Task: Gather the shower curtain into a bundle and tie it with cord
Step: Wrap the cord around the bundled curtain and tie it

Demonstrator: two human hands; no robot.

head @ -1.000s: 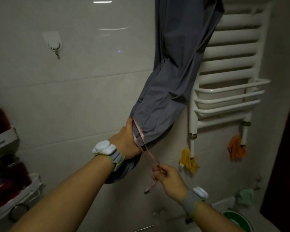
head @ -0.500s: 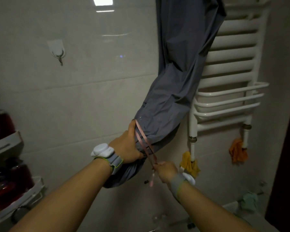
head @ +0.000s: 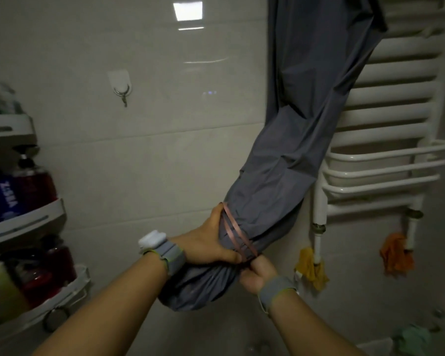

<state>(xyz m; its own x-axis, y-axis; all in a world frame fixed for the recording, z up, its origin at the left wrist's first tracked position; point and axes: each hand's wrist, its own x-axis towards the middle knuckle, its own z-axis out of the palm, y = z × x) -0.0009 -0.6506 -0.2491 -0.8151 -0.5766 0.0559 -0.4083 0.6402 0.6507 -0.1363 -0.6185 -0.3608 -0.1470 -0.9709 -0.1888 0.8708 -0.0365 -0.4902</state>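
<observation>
Seeing, L to R: corner shelf point(head: 23, 217) w/ bottles far left, wall hook point(head: 122, 86) on tile, then the work area.

Left hand point(head: 208, 242) is gripping the shower curtain point(head: 288, 176) bundle, thumb curled over the near side, fingers wrapping behind, right beside the cord point(head: 235, 233). Two pink passes of cord are crossing the bundle just right of that thumb. Curtain is hanging from top right, slanting down-left; loose tail is bulging below/near the grip.

Right hand point(head: 257, 272) is under the bundle, fingers pinching the cord ends where the wraps meet – ends themselves hidden, can't tell if a knot is started.

My read for this step: keep the L squeeze tight so the wraps aren't sliding, pull cord taut w/ R before knotting, knot close to the fabric.

Towel radiator point(head: 385, 160) far right, behind the curtain.
</observation>
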